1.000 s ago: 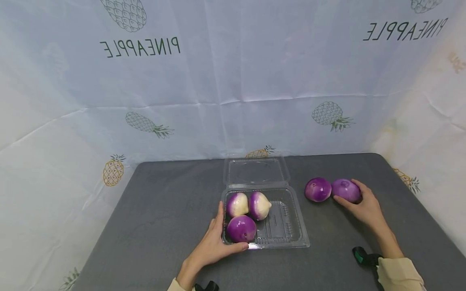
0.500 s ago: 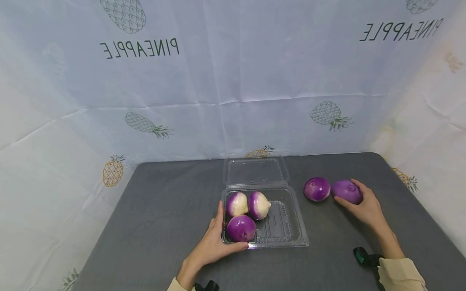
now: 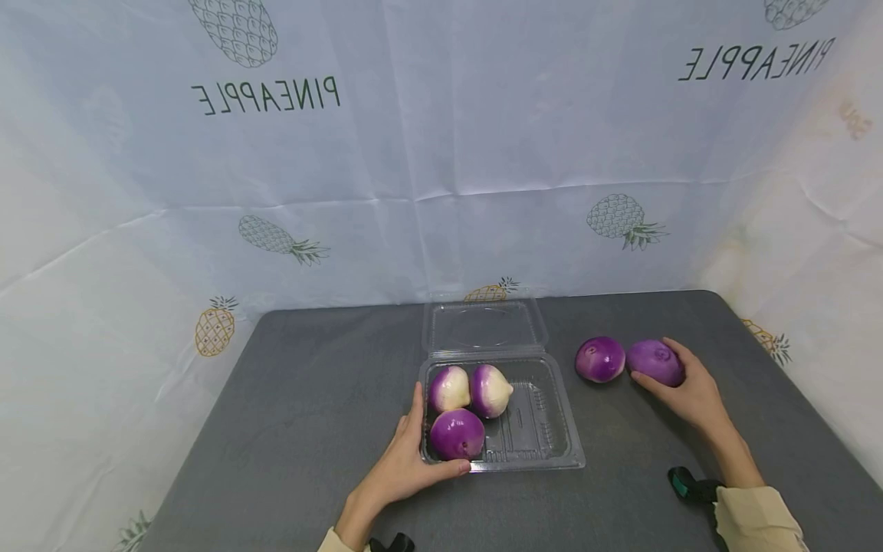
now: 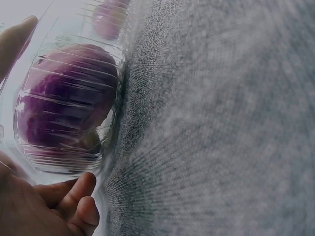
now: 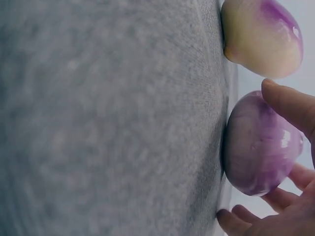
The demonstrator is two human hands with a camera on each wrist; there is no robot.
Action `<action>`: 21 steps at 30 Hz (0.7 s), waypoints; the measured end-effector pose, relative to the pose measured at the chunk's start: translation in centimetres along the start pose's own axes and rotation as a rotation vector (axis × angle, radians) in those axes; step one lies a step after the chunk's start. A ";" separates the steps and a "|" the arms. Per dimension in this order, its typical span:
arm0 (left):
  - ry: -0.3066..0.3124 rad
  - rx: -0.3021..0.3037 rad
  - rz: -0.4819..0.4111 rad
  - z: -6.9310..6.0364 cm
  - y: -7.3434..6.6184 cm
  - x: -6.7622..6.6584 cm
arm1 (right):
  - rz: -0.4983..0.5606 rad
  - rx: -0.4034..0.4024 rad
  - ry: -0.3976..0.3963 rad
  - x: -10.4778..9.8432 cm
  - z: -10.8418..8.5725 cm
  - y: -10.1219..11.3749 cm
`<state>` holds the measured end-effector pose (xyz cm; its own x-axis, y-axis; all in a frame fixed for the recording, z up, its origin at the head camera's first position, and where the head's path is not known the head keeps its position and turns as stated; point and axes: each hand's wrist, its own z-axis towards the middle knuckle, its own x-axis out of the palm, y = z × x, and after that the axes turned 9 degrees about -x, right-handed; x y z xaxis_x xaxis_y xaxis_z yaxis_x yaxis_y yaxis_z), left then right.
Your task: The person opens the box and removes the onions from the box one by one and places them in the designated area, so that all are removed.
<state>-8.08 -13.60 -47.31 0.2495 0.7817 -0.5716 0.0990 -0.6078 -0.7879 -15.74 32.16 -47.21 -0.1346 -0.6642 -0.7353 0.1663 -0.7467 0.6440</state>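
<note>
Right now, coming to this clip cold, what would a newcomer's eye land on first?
Probably the three glossy purple bulbs on the left side of the open clear container, with the left hand at its near left corner. To its right, the right hand grips the rightmost bulb on the grey table. Behind, mirrored PINEAPPLE lettering marks the curtain.

I see that the glossy purple, rounded, onion-like vegetable (image 3: pixel 652 364) has turned a little in the grip of the bare right hand (image 3: pixel 697 395): the small round mark (image 3: pixel 661 355) on its upper side, near its middle a second ago, now sits further right, closer to the palm. My head view has also shifted slightly, so the pale cloth backdrop printed with pineapples (image 3: pixel 441 130) appears a touch lower in its upper part
</note>
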 end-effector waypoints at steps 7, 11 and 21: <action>-0.001 0.001 -0.002 0.0 -0.1 0.0 | 0.015 -0.085 -0.105 -0.7 -0.3 0.3; -0.002 0.003 -0.003 0.0 -0.1 0.0 | -0.001 -0.167 -0.153 -1.2 -0.2 1.2; -0.003 0.002 0.002 0.0 0.1 0.0 | 0.037 -0.325 -0.201 -1.3 0.3 5.9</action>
<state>-8.12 -13.62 -47.37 0.2467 0.7806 -0.5742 0.0966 -0.6094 -0.7870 -14.91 28.55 -42.39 -0.3064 -0.7086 -0.6356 0.4714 -0.6931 0.5454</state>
